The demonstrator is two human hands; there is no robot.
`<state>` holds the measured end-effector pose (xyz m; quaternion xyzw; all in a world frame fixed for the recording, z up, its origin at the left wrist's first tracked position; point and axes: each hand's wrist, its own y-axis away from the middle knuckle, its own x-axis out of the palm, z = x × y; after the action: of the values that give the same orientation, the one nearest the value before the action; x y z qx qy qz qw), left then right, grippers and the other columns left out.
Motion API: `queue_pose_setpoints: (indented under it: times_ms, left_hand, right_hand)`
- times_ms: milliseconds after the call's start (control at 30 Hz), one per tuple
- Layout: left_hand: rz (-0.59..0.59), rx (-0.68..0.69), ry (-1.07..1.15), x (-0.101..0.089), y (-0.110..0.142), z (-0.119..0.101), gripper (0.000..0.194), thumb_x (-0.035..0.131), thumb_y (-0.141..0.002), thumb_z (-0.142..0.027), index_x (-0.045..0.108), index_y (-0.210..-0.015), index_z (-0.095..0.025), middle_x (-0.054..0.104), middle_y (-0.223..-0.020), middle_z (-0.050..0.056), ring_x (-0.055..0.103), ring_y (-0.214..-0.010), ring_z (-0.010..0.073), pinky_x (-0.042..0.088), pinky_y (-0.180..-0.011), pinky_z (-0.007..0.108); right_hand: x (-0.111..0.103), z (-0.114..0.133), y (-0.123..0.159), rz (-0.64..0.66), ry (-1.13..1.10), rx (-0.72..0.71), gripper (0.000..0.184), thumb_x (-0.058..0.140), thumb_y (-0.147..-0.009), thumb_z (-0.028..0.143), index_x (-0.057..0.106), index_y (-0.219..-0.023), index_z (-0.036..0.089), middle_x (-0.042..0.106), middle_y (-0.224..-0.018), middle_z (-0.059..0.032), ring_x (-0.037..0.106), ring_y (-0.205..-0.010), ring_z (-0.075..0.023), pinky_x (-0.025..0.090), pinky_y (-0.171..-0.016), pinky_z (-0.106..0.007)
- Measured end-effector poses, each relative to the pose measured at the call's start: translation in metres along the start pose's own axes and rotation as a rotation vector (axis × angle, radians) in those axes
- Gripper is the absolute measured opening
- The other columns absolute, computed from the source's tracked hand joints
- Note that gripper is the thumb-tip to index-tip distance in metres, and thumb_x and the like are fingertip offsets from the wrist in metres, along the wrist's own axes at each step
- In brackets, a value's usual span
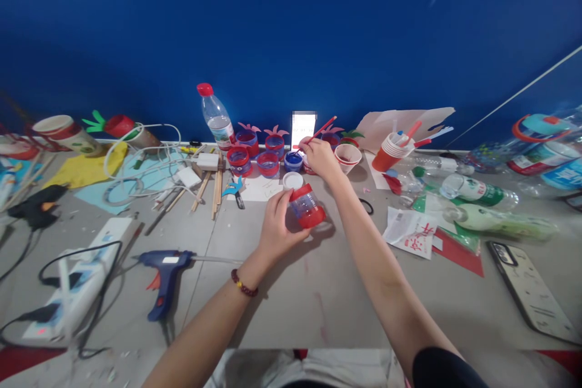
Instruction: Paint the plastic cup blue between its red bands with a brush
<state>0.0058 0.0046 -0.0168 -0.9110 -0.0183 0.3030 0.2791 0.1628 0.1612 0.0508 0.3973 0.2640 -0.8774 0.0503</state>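
Note:
My left hand [277, 221] grips a small clear plastic cup [305, 205] with red bands around both ends, tilted above the table. My right hand [321, 156] pinches a thin paintbrush [326, 126] with a red handle. Its lower end is near an open jar of blue paint [293, 162], though my fingers partly hide the contact. A white lid [293, 181] lies just in front of that jar. Red-and-purple banded cups, including one banded cup [239, 160], stand in rows to the left. Beside my right wrist is a paper cup [348, 156] with dark liquid inside.
A blue glue gun [167, 279] and a power strip [84, 282] lie at left, among tangled cables. A clear bottle [217, 118] stands at the back. To the right are stacked paper cups [391, 153], several plastic bottles and a phone [531, 291]. A blue wall [291, 30] bounds the table.

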Motion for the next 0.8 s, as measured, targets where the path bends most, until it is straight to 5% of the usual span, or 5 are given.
queue_pose_setpoints:
  times_ms: [333, 800]
  left_hand:
    - [0.0, 0.021, -0.028, 0.0003, 0.0003, -0.0007, 0.087, 0.079, -0.068, -0.037, 0.034, -0.142, -0.024, 0.047, -0.135, 0.013, 0.049, -0.128, 0.0327, 0.046, -0.107, 0.051]
    - [-0.006, 0.043, -0.04, 0.0004, -0.0001, -0.0009, 0.088, 0.079, -0.069, -0.04, 0.034, -0.143, -0.024, 0.048, -0.134, 0.013, 0.049, -0.127, 0.0324, 0.046, -0.107, 0.05]
  right_hand:
    - [-0.0002, 0.0033, 0.0002, 0.017, 0.017, 0.055, 0.032, 0.042, -0.095, 0.014, 0.074, -0.092, 0.013, 0.075, -0.101, -0.012, 0.068, -0.095, -0.021, 0.047, -0.089, -0.028]
    - [0.0034, -0.0032, -0.0001, -0.123, -0.096, 0.07, 0.032, 0.042, -0.092, 0.017, 0.071, -0.079, 0.016, 0.074, -0.09, -0.0079, 0.067, -0.087, -0.0193, 0.047, -0.086, -0.029]
